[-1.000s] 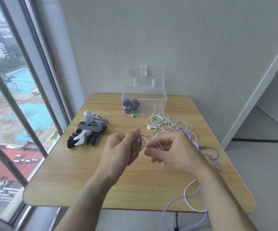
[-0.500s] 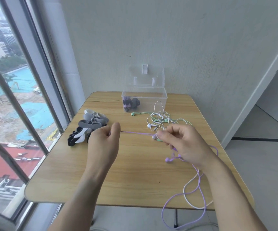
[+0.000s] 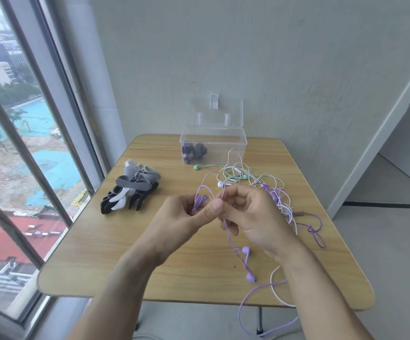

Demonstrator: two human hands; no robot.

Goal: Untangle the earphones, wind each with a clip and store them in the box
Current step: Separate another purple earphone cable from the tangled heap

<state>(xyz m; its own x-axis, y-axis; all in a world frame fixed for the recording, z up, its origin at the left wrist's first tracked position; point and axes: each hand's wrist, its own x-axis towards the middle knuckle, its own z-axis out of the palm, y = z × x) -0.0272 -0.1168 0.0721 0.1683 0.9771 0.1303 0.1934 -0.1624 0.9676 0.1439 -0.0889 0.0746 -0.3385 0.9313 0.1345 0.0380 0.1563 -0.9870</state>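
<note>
My left hand [image 3: 189,217] holds several loops of the purple earphone cable [image 3: 200,200] wound round its fingers. My right hand [image 3: 250,214] pinches the same purple cable just beside the left thumb. Two purple earbuds [image 3: 246,263] dangle below the hands over the table. A tangle of white, green and purple earphones [image 3: 250,180] lies behind my right hand. A pile of black, grey and white clips [image 3: 132,190] sits on the left of the table. The clear box [image 3: 213,148] stands open at the back, with a wound purple earphone in a black clip [image 3: 192,152] inside.
The wooden table [image 3: 100,253] stands against a wall, with a window along its left side. Purple and white cable [image 3: 267,303] hangs over the table's front edge on the right. A doorway opens at the far right.
My hands had pulled a length of purple cable taut between them; now they are together again and another loop lies round my left fingers. The earbuds have moved nearer the front.
</note>
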